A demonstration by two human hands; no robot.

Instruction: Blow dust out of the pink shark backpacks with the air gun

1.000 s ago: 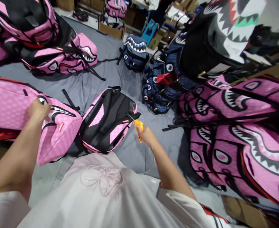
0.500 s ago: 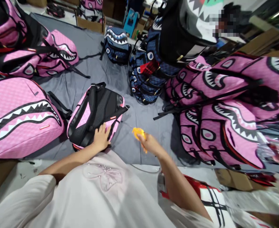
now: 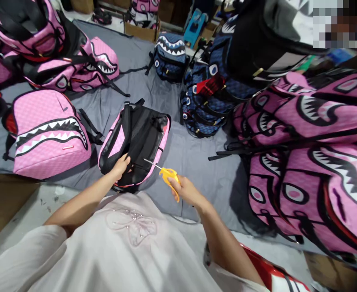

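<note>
A pink backpack (image 3: 154, 142) with a black mesh back panel lies back-side up on the grey cloth (image 3: 193, 158) in front of me. My left hand (image 3: 119, 167) grips its near lower edge, fingers curled on the black panel. My right hand (image 3: 184, 190) is closed round yellow-handled thread snips (image 3: 167, 175), whose thin metal blades point left toward the backpack's lower right corner. A second pink backpack (image 3: 50, 136) with a shark-mouth print lies to the left, front side up.
Pink shark-mouth backpacks are piled at the right (image 3: 315, 162) and at the upper left (image 3: 53, 56). Blue ones (image 3: 202, 97) are heaped behind, with a black one (image 3: 257, 44) above. Cardboard boxes (image 3: 142, 30) stand at the far edge. Bare floor (image 3: 41, 202) lies at lower left.
My left hand left the shark-mouth backpack at the left and took hold of the middle backpack's lower edge. The snips in my right hand now point at that backpack. The view has shifted.
</note>
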